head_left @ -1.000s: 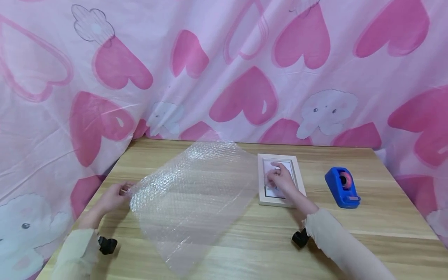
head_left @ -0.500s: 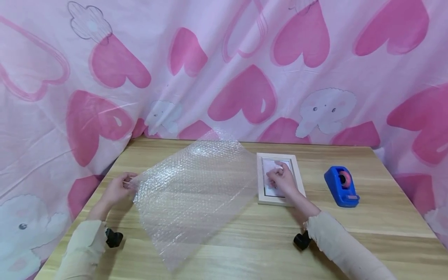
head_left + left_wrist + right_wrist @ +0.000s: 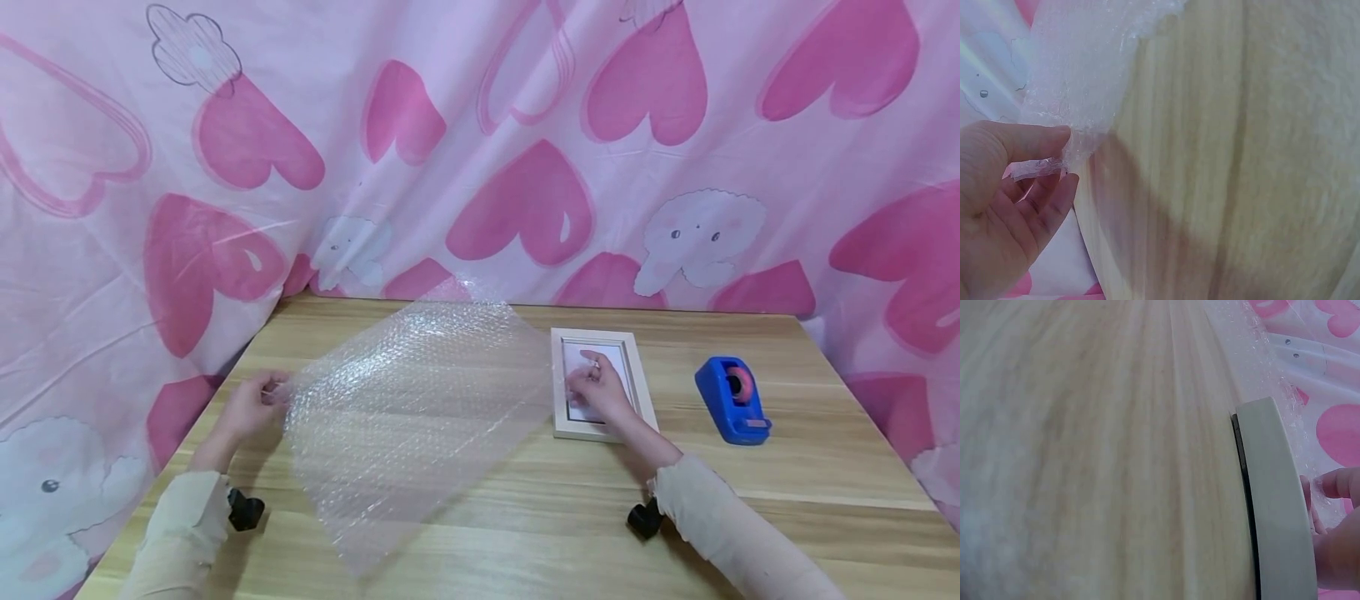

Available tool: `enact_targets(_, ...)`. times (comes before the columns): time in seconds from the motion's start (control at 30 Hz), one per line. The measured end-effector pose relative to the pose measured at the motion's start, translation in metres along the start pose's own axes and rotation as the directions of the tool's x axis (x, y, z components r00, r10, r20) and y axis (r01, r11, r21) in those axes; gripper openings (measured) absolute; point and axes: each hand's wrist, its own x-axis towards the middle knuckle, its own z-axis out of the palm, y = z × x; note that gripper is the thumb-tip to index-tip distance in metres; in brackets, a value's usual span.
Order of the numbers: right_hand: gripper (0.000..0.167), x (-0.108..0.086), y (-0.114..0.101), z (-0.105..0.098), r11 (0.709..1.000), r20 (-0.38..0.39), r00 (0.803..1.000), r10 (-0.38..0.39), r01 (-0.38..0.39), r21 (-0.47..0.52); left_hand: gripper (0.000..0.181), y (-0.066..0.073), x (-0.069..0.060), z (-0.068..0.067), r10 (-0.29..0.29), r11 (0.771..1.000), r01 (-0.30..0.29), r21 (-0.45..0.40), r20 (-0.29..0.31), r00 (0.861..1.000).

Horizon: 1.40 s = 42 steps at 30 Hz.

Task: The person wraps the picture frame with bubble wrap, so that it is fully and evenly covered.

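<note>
A clear sheet of bubble wrap (image 3: 420,400) spreads between my two hands over the table, its far corner overlapping the curtain. My left hand (image 3: 251,408) pinches its left end between thumb and fingers; in the left wrist view a small crumpled bit (image 3: 1038,167) pokes out inside the grip. My right hand (image 3: 600,390) is above a white picture frame (image 3: 643,392) and pinches the sheet's right end, though the transparent film is hard to make out there. In the right wrist view the frame's side (image 3: 1279,506) hides part of that hand.
A blue tape dispenser (image 3: 733,402) with a pinkish roll stands on the wooden table (image 3: 525,533), right of the picture frame. A pink heart-print curtain (image 3: 517,200) hangs along the table's back and sides. Black devices (image 3: 245,509) sit at both wrists.
Over the last second my left hand has shifted a little up and to the right. The bubble wrap's near corner has swung slightly left and up. My right hand has stayed nearly in place.
</note>
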Motion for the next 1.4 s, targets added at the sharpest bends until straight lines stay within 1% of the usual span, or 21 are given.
enact_targets(0.17,0.060,-0.001,0.003,-0.002,1.000,0.029,0.999,-0.022,0.021,0.003,0.037,0.000,-0.002,-0.001,0.017,1.000,-0.017,0.005,-0.008,1.000)
enact_targets(0.27,0.061,-0.002,0.003,-0.007,1.000,0.041,0.999,-0.017,0.018,-0.012,0.041,0.002,-0.002,-0.003,-0.005,1.000,0.005,0.004,-0.001,1.000)
enact_targets(0.37,0.064,-0.002,0.002,-0.015,0.999,0.057,0.998,-0.013,0.016,-0.050,0.050,0.010,-0.001,-0.006,-0.044,0.999,0.044,0.009,0.007,0.999)
enact_targets(0.4,0.065,-0.003,0.002,-0.019,0.998,0.064,0.998,-0.016,0.020,-0.066,0.053,0.013,0.000,-0.007,-0.046,0.999,0.046,0.019,0.004,0.999)
enact_targets(0.47,0.066,-0.004,0.001,-0.027,0.995,0.080,0.996,-0.033,0.040,-0.094,0.058,0.023,0.004,-0.006,-0.031,0.998,0.031,0.054,-0.013,0.999)
enact_targets(0.5,0.065,-0.004,0.000,-0.031,0.994,0.082,0.996,-0.039,0.047,-0.101,0.060,0.030,0.006,-0.006,-0.019,0.996,0.021,0.089,-0.025,1.000)
enact_targets(0.57,0.065,-0.006,-0.002,-0.040,0.991,0.089,0.995,-0.054,0.065,-0.119,0.060,0.043,0.010,-0.002,0.029,0.989,-0.019,0.146,-0.071,0.997)
enact_targets(0.63,0.066,-0.007,-0.003,-0.048,0.988,0.093,0.994,-0.063,0.075,-0.134,0.060,0.059,0.015,0.002,0.069,0.982,-0.049,0.184,-0.105,0.992)
enact_targets(0.7,0.067,-0.009,-0.004,-0.054,0.986,0.095,0.994,-0.060,0.074,-0.148,0.059,0.075,0.020,0.009,0.101,0.980,-0.080,0.184,-0.112,0.988)
enact_targets(0.73,0.068,-0.010,-0.004,-0.058,0.984,0.095,0.994,-0.056,0.071,-0.164,0.057,0.084,0.023,0.013,0.119,0.981,-0.099,0.169,-0.110,0.987)
enact_targets(0.8,0.069,-0.012,-0.005,-0.065,0.980,0.092,0.994,-0.052,0.068,-0.188,0.057,0.105,0.028,0.023,0.155,0.981,-0.143,0.134,-0.084,0.984)
enact_targets(0.87,0.069,-0.014,-0.008,-0.072,0.970,0.081,0.996,-0.042,0.060,-0.235,0.057,0.127,0.033,0.037,0.214,0.974,-0.209,0.083,-0.058,0.975)
enact_targets(0.93,0.068,-0.013,-0.006,-0.080,0.960,0.059,0.998,-0.032,0.047,-0.275,0.059,0.154,0.034,0.053,0.254,0.967,-0.253,0.034,-0.033,0.967)
enact_targets(1.03,0.067,-0.011,-0.005,-0.088,0.949,0.027,1.000,-0.014,0.021,-0.316,0.063,0.193,0.031,0.077,0.299,0.954,-0.298,-0.044,0.023,0.954)
enact_targets(1.1,0.068,-0.010,-0.005,-0.092,0.947,0.019,1.000,-0.008,0.013,-0.321,0.065,0.217,0.026,0.093,0.316,0.947,-0.310,-0.086,0.061,0.947)
enact_targets(1.2,0.069,-0.011,-0.007,-0.097,0.941,0.017,1.000,-0.007,0.012,-0.338,0.067,0.245,0.018,0.115,0.334,0.938,-0.316,-0.140,0.124,0.935)
enact_targets(1.27,0.070,-0.011,-0.007,-0.100,0.935,0.024,1.000,-0.009,0.016,-0.355,0.068,0.260,0.013,0.130,0.325,0.937,-0.295,-0.189,0.162,0.932)
enact_targets(1.33,0.071,-0.011,-0.005,-0.102,0.931,0.017,1.000,-0.009,0.014,-0.364,0.069,0.272,0.008,0.143,0.280,0.942,-0.230,-0.245,0.194,0.940)
enact_targets(1.4,0.070,-0.011,-0.004,-0.104,0.927,0.010,1.000,-0.009,0.012,-0.375,0.068,0.282,0.004,0.156,0.237,0.937,-0.171,-0.304,0.199,0.951)
